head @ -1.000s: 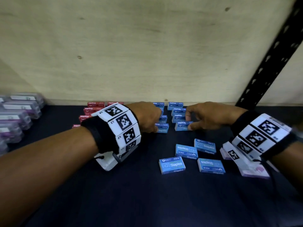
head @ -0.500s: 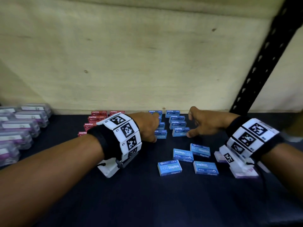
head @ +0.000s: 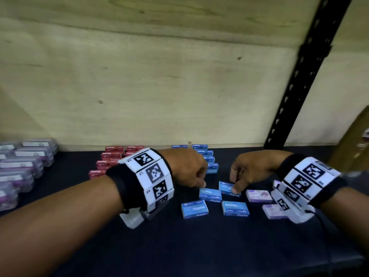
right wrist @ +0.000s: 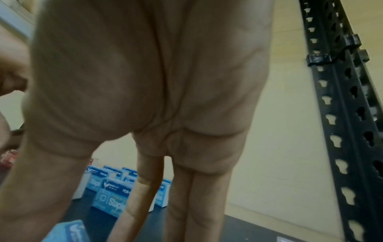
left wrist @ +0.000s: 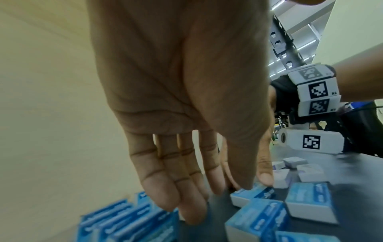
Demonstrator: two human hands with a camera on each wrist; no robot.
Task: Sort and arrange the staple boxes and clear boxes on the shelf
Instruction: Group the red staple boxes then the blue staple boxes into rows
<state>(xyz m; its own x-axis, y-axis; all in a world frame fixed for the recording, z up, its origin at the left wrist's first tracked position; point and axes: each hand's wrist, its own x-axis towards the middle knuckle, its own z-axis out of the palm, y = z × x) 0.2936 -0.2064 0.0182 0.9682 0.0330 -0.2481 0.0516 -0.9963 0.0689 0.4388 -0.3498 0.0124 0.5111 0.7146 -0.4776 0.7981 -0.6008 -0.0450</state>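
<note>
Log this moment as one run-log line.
phase: sorting blue staple boxes | right hand: fingers on loose blue staple box | left hand: over neighbouring blue box, grip unclear | blue rows: at back

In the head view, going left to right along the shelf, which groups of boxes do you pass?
Clear boxes → red staple boxes → left hand → loose blue staple boxes → right hand → pale purple boxes → black shelf upright.
</note>
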